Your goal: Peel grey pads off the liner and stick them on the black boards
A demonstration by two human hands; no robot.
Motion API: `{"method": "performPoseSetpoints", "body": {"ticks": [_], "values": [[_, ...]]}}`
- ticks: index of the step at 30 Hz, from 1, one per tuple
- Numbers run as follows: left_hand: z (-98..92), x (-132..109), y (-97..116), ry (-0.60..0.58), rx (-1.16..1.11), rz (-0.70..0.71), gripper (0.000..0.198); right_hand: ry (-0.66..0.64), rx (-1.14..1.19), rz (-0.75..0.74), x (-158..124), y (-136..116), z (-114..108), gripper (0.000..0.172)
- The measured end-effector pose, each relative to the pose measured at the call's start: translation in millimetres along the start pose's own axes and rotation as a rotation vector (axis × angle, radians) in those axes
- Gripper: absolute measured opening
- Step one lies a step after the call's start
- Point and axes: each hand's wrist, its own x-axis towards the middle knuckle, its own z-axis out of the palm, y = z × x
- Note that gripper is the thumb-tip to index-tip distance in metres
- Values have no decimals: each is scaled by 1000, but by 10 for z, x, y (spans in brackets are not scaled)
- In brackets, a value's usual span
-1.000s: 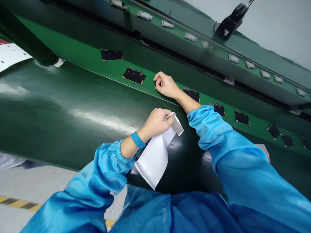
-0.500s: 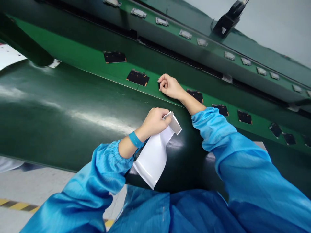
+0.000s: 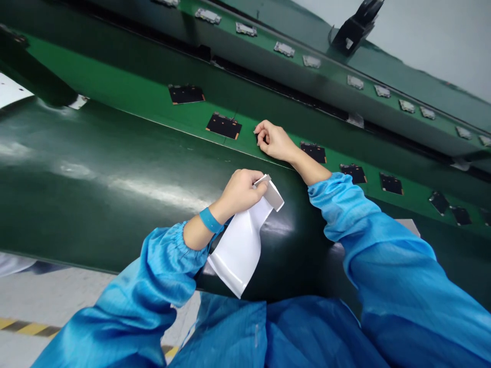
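Near the middle, my left hand [image 3: 244,190] pinches the top of a white glossy sheet [image 3: 240,245], which hangs down toward the table's front edge. A grey strip [image 3: 273,196] with a white border sticks out past my left fingertips. My right hand [image 3: 276,141] is over the green belt, its thumb and forefinger closed at a dark flat piece mostly hidden behind the fingers. Whether those fingers grip that piece or only touch it is unclear. To the left of my right hand lies a black board [image 3: 224,125]; another black board [image 3: 313,152] lies behind my right wrist.
More black boards [image 3: 186,94] lie along the green belt [image 3: 134,97]. Small grey parts [image 3: 284,49] sit in a row on the upper shelf. A dark post [image 3: 46,76] stands at the left, and a black device [image 3: 353,31] at the top right. The dark green table [image 3: 95,189] stretches left.
The boards near my right hand have shifted slightly right in view, and my right hand has shifted with them. The upper-shelf parts appear slightly further left. My left hand still holds the white sheet.
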Motion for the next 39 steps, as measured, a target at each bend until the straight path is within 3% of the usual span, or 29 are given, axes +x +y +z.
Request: {"method": "performPoseSetpoints", "body": {"ticks": [6, 9, 11, 16, 19, 22, 28, 34, 39], "values": [[8, 5, -4, -1, 1, -7, 30, 51, -301, 92, -144, 56, -101, 43], [22, -1, 8, -4, -2, 0, 30, 123, -280, 154, -106, 179, -237, 57], [34, -10, 15, -5, 3, 9, 30, 138, -180, 171, -7, 152, -291, 55], [47, -16, 12, 2, -3, 36, 31, -15, 288, 234, 379, -421, -111, 23], [34, -8, 15, 9, -7, 40, 30, -100, 370, 323, 569, -768, 74, 26], [17, -5, 33, 11, -10, 42, 29, -150, 365, 390, 667, -897, 181, 25], [21, -20, 68, 10, -5, 57, 32, -201, 322, 391, 691, -784, 181, 22], [29, -27, 89, 32, 11, 68, 37, -162, 322, 336, 673, -591, 207, 28], [21, -25, 120, 30, 6, 58, 36, -170, 192, 340, 670, -451, 209, 25]]}}
